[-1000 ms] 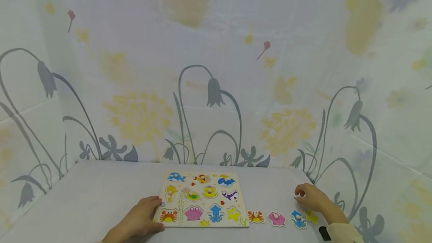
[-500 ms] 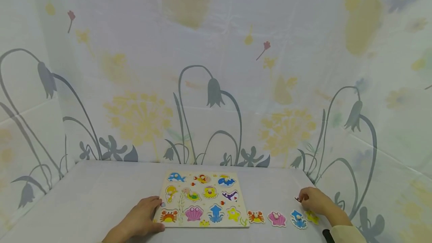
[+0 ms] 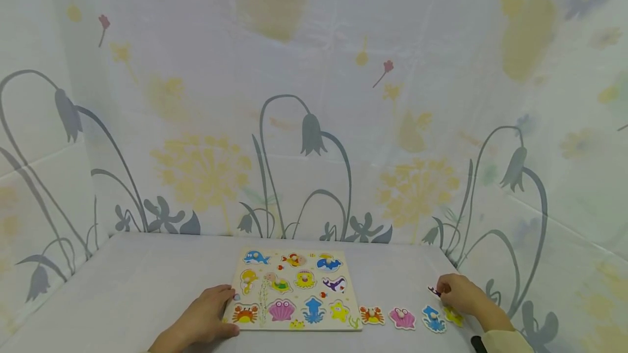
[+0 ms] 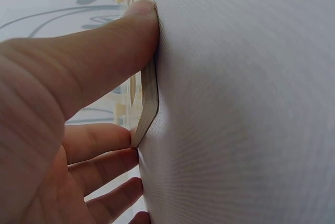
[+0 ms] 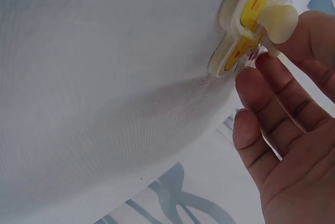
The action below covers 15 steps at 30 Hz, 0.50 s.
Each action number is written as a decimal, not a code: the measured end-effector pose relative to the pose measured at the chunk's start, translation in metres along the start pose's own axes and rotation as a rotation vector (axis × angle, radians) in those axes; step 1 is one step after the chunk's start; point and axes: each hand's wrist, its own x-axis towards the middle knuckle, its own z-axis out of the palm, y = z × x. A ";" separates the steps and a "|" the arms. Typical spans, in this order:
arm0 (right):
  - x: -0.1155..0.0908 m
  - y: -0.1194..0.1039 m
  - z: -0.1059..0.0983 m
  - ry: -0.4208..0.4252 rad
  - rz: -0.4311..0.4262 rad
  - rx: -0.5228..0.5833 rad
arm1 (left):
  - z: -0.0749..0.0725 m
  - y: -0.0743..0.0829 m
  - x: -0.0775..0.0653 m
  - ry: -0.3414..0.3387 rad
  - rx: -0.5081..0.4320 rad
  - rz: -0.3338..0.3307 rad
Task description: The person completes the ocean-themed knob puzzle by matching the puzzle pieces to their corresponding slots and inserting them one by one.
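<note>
My left hand (image 3: 208, 312) grips the near left corner of a wooden puzzle board (image 3: 294, 299) with sea animals on it. Thumb and fingers press against its edges, as the left wrist view shows up close. At the right of the table, my right hand (image 3: 458, 292) pinches a small purple-and-white whale puzzle piece (image 3: 434, 291), mostly hidden by the fingers. Just in front of that hand lies a yellow starfish piece (image 3: 454, 317), whose pale knob (image 5: 280, 21) stands close to the fingers in the right wrist view.
Between board and right hand, a crab piece (image 3: 372, 315), a pink shell piece (image 3: 402, 318) and a blue squid piece (image 3: 434, 319) lie in a row. A flower-print curtain (image 3: 314, 178) encloses the back and sides of the white table (image 3: 147, 277).
My right hand has come slightly down and to the right, and more of the purple whale piece shows at its fingertips. The left hand and the board have stayed put.
</note>
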 end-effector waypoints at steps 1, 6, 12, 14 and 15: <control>0.000 0.000 0.000 -0.004 0.007 0.006 | 0.000 0.000 0.000 -0.002 0.003 -0.001; 0.001 0.000 0.000 -0.022 0.022 0.019 | -0.001 0.001 0.001 -0.011 0.005 -0.009; 0.001 0.002 0.001 -0.004 0.002 0.004 | 0.000 0.001 0.000 -0.016 0.009 -0.019; 0.001 0.003 0.001 0.005 -0.005 -0.005 | 0.000 0.001 0.001 -0.019 0.009 -0.022; 0.001 0.003 0.001 0.007 -0.005 -0.013 | -0.001 0.001 0.001 -0.021 0.009 -0.023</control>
